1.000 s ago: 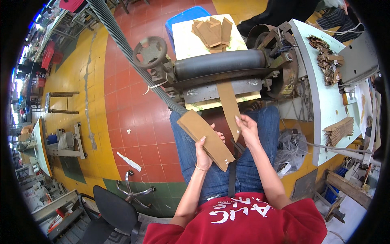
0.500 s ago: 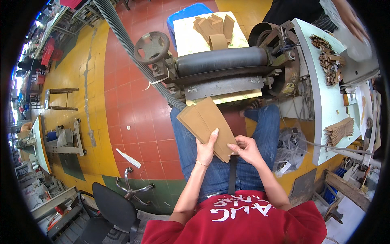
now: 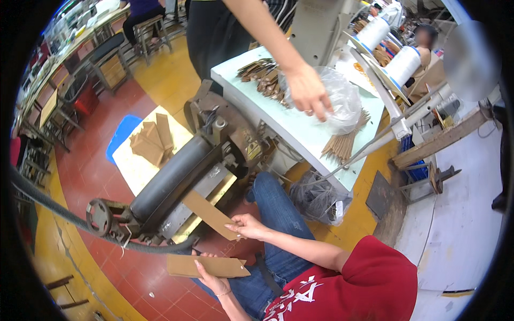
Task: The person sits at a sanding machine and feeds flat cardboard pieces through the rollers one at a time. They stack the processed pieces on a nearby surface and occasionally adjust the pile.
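My left hand (image 3: 213,280) is closed round a small stack of flat tan pieces (image 3: 182,266), thumb on top, low over my lap. Between the thumb and fingers of my right hand (image 3: 247,227) is the near end of a single flat tan strip (image 3: 208,213). The strip's far end reaches the metal plate (image 3: 198,195) in front of the machine's black roller (image 3: 168,174); whether it touches the plate I cannot tell. Behind the roller, several loose tan pieces (image 3: 152,142) lie on a pale yellow board (image 3: 131,174).
A grey hose (image 3: 59,216) and a handwheel (image 3: 100,215) are at the machine's left. On the right-hand table (image 3: 300,144), a co-worker's hand (image 3: 309,93) reaches over a clear plastic bag (image 3: 342,107) beside fanned tan strips (image 3: 342,145). Another bag (image 3: 321,198) lies below.
My view has swung right. My right hand has left the stack and moved forward with one strip toward the roller; my left hand keeps the stack. The co-worker's hand is over the bag.
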The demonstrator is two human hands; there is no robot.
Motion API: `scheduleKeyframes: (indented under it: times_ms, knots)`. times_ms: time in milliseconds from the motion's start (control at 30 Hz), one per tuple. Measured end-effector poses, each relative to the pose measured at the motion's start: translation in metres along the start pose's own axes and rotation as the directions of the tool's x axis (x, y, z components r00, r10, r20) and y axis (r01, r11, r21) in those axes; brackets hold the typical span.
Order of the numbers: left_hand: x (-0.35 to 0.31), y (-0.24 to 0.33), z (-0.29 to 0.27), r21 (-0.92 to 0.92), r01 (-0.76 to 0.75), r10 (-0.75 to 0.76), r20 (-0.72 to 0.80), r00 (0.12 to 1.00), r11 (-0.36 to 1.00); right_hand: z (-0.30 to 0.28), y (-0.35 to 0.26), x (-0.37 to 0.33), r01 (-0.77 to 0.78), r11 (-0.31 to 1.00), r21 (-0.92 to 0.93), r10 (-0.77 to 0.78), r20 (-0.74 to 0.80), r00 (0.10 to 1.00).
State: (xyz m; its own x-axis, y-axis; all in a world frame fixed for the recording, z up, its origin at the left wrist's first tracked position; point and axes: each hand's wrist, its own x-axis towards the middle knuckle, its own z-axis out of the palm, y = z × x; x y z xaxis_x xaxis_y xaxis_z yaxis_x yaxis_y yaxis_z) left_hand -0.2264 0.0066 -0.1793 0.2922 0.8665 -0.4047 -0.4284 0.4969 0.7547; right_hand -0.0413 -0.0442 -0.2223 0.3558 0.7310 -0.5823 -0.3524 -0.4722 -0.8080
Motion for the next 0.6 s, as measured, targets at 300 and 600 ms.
scheduleKeyframes:
  times_ms: [300,600]
  knots:
    - [-0.009,0.0,0.011,-0.038,0.028,-0.028,-0.003,1.0,0.999,0.025,-0.014,0.059,-0.013,0.865,0.502,0.048,-0.057,0.997]
    - [-0.001,-0.01,0.012,-0.078,0.056,-0.051,0.067,0.996,0.995,0.0,0.006,-0.045,-0.102,0.993,0.06,0.069,0.407,0.911]
